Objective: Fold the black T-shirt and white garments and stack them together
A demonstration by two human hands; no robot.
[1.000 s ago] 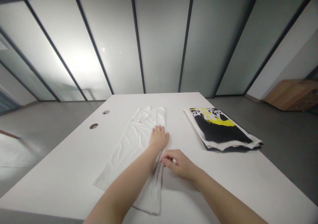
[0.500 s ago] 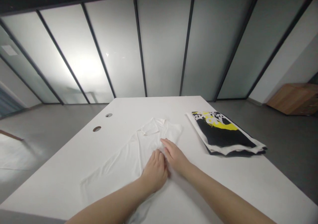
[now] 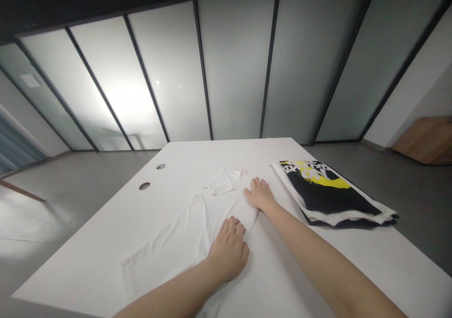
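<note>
A white shirt lies spread on the white table, its collar at the far end and soft creases running down the body. My left hand rests palm down on the shirt's right side, fingers laid on the cloth and thumb out to the side. Farther up, my right hand lies flat with fingers spread over the fabric near the right shoulder and sleeve. Neither hand grips the shirt. My left forearm covers part of the lower body of the shirt.
Folded fabric in black and white with a yellow print sits at the right edge of the white table. Two round holes pierce the tabletop at the left. Behind stands a frosted glass partition, and a wooden cabinet is at the far right.
My right hand has moved away from the left, up and right onto the shoulder area, its fingers spreading. The left hand's fingers have loosened and flattened. The view has shifted slightly.
</note>
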